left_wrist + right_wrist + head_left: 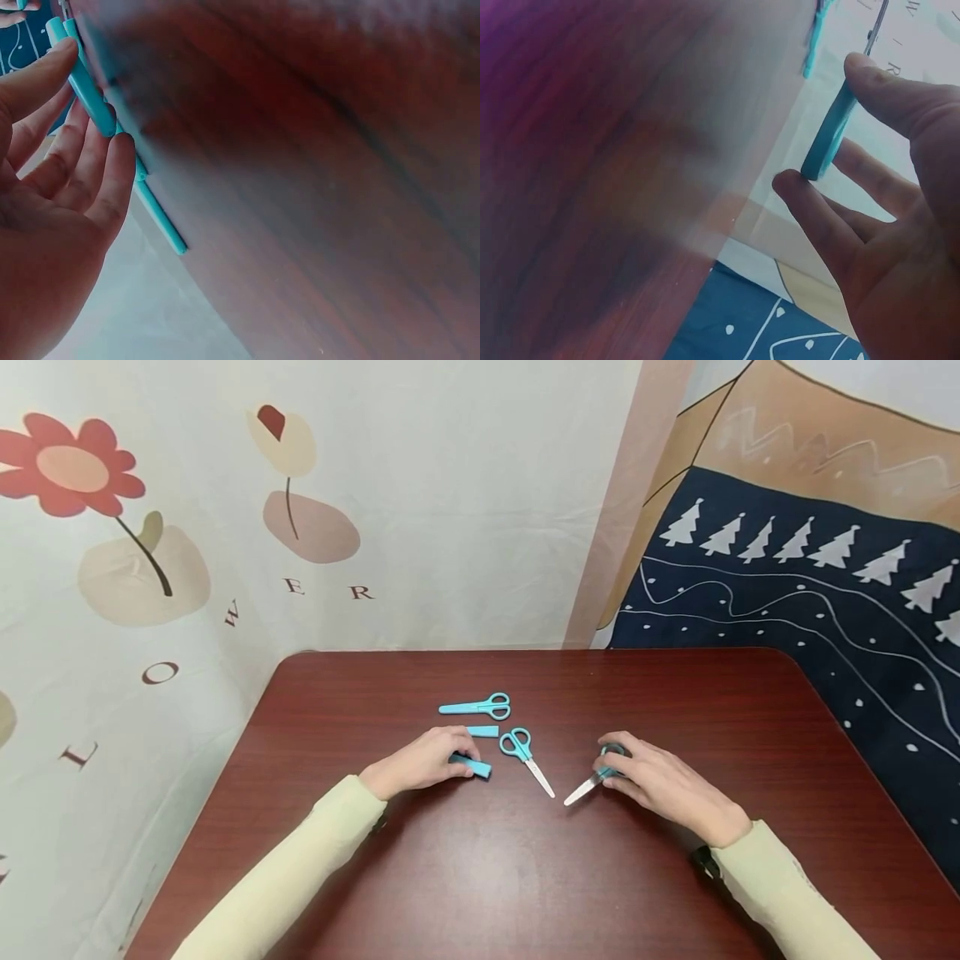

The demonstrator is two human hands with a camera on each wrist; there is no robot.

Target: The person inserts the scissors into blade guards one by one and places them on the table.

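Head: left grip (pixel 429 758) pinches apparent sheath (pixel 477 767); right grip (pixel 663 781) holds scissors (pixel 583 790), handles (pixel 616 748) partly hidden.

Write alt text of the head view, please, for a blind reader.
A person's left hand holds a blue sheath and the right hand bare-bladed blue scissors over a brown table. Another bare-bladed pair lies between them; a second sheath and a sheathed pair lie beyond.

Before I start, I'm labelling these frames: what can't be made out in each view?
Head view: left end of the held sheath, behind the left hand.
Head view: left end of the sheath just beyond, behind the same hand.
Head view: handles of the held scissors, partly behind the right hand.
Right wrist view: tip of those scissors, cut off by the top edge.
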